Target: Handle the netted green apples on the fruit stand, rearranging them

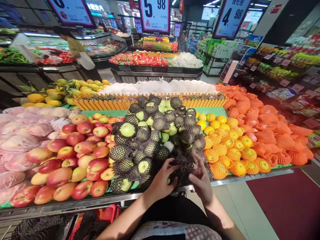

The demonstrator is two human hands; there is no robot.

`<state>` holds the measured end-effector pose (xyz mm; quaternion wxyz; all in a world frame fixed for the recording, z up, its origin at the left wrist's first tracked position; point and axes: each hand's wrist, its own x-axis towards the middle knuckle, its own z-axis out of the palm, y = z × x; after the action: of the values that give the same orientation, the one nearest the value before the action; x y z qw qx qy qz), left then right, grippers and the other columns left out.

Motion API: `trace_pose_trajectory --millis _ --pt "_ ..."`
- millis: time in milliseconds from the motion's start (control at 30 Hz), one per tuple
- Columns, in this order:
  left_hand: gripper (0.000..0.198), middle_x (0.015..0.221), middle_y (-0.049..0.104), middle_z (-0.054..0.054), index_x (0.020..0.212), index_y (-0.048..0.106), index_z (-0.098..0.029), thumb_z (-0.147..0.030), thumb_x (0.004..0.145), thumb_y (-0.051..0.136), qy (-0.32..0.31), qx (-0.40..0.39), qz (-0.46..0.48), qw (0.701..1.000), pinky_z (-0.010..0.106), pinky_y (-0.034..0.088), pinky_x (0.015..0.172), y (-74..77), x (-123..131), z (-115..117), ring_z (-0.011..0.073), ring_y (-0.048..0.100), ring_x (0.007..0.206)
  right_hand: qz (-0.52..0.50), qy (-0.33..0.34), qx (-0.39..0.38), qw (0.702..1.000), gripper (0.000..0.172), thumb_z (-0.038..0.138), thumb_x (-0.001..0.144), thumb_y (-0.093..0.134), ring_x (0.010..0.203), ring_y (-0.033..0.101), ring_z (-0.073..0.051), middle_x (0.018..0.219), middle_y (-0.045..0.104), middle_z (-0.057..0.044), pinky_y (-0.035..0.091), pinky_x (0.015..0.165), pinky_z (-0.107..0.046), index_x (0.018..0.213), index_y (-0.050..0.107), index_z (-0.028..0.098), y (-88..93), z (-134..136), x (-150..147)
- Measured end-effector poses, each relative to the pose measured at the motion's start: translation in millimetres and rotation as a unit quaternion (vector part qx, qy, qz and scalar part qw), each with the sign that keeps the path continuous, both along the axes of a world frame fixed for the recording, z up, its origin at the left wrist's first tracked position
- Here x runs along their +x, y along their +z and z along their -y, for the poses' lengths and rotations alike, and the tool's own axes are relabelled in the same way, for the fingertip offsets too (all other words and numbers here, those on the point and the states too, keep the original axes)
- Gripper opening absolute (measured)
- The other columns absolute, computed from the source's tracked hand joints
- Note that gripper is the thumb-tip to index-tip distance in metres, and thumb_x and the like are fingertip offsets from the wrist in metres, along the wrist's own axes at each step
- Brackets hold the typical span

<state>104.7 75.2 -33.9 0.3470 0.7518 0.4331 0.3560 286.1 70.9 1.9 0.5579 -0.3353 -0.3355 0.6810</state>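
At the front edge of the green fruit pile, a dark bunch of black foam netting sits between my two hands. My left hand has its fingers curled at the left side of this netting; a little green shows near its thumb, too small to make out. On the other side, my right hand has thumb and forefinger on the netting's right edge. Whether a fruit is inside the netting is hidden in shadow. Right behind lie several green fruits in black foam nets, some with their tops bare.
Red apples lie to the left, and oranges in orange nets to the right. A metal rail edges the stand. Below it are black nets and a red basket. A person bends at a far stand.
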Motion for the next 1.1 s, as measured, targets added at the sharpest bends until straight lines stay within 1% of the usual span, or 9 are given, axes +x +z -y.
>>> trace_pose_trajectory --millis 167,300,400,533,633,700,867,1000,1100 --pt "0.043 0.155 0.036 0.017 0.120 0.069 -0.019 -0.050 0.098 0.048 0.044 0.053 0.036 0.997 0.053 0.043 0.108 6.8 46 3 0.0360 0.036 0.140 0.130 0.004 0.050 0.990 0.087 0.018 0.078 0.084 0.086 0.064 -0.016 0.111 0.068 -0.001 0.052 0.080 -0.030 0.147 0.036 0.040 -3.8 -15 46" --pt "0.035 0.151 0.041 0.018 0.097 0.070 -0.017 -0.051 0.089 0.065 0.144 0.108 0.009 0.984 0.055 0.039 0.108 3.5 80 5 0.0370 0.039 0.135 0.190 0.010 0.065 0.980 0.077 0.021 0.079 0.082 0.071 0.058 -0.014 0.090 0.063 0.002 0.052 0.069 -0.029 0.145 0.045 0.035 -15.8 -24 72" --pt "0.018 0.123 0.060 0.013 0.089 0.068 -0.018 -0.032 0.096 0.059 0.190 0.043 0.055 0.979 0.043 0.047 0.099 -3.5 96 7 0.0270 0.056 0.117 0.197 0.014 0.063 0.978 0.079 0.019 0.075 0.085 0.061 0.050 -0.012 0.072 0.050 0.007 0.047 0.059 -0.025 0.144 0.049 0.034 -19.3 -32 89" --pt "0.032 0.085 0.065 0.005 0.093 0.065 -0.018 -0.044 0.101 0.049 0.246 -0.110 0.244 0.932 0.031 0.052 0.073 -14.0 108 13 0.0178 0.061 0.079 0.156 0.046 0.043 0.986 0.066 0.027 0.075 0.086 0.055 0.056 -0.012 0.067 0.053 0.008 0.048 0.055 -0.027 0.134 0.057 0.032 -21.6 -44 106" --pt "0.038 0.095 0.069 0.006 0.104 0.064 -0.019 -0.053 0.100 0.049 0.288 -0.151 0.353 0.877 0.034 0.054 0.083 -17.0 117 15 0.0195 0.064 0.088 0.119 -0.016 -0.001 0.993 0.035 0.039 0.080 0.082 0.057 0.058 -0.013 0.074 0.067 0.003 0.048 0.056 -0.027 0.109 0.068 0.028 -29.2 -49 109" --pt "0.042 0.105 0.070 0.009 0.112 0.064 -0.020 -0.057 0.097 0.052 0.286 -0.153 0.376 0.868 0.039 0.054 0.090 -15.0 122 13 0.0223 0.065 0.098 0.074 0.002 -0.075 0.994 0.033 0.048 0.080 0.080 0.067 0.062 -0.014 0.085 0.072 0.001 0.048 0.060 -0.026 0.103 0.071 0.027 -36.7 -47 107" --pt "0.044 0.067 0.056 -0.001 0.079 0.064 -0.016 -0.058 0.090 0.062 0.128 -0.235 0.276 0.923 0.025 0.043 0.059 -1.8 131 1 0.0131 0.050 0.063 0.001 0.241 -0.230 0.943 0.054 0.070 0.069 0.078 0.100 0.068 -0.027 0.099 0.077 -0.005 0.053 0.086 -0.039 0.097 0.077 0.024 -49.5 -35 112" --pt "0.036 0.062 0.052 -0.004 0.081 0.067 -0.015 -0.050 0.091 0.064 0.113 -0.182 0.139 0.967 0.023 0.035 0.056 10.5 132 -19 0.0109 0.045 0.058 0.025 0.174 -0.212 0.961 0.044 0.050 0.063 0.091 0.085 0.067 -0.022 0.095 0.077 -0.001 0.052 0.081 -0.034 0.100 0.077 0.028 -45.2 -39 145" --pt "0.033 0.071 0.064 0.000 0.091 0.069 -0.017 -0.044 0.099 0.052 0.166 -0.091 0.041 0.981 0.025 0.045 0.062 14.0 124 -53 0.0145 0.057 0.065 0.048 0.130 -0.193 0.971 0.036 0.044 0.067 0.091 0.073 0.064 -0.021 0.087 0.074 -0.002 0.051 0.071 -0.034 0.096 0.078 0.027 -43.2 -45 177"
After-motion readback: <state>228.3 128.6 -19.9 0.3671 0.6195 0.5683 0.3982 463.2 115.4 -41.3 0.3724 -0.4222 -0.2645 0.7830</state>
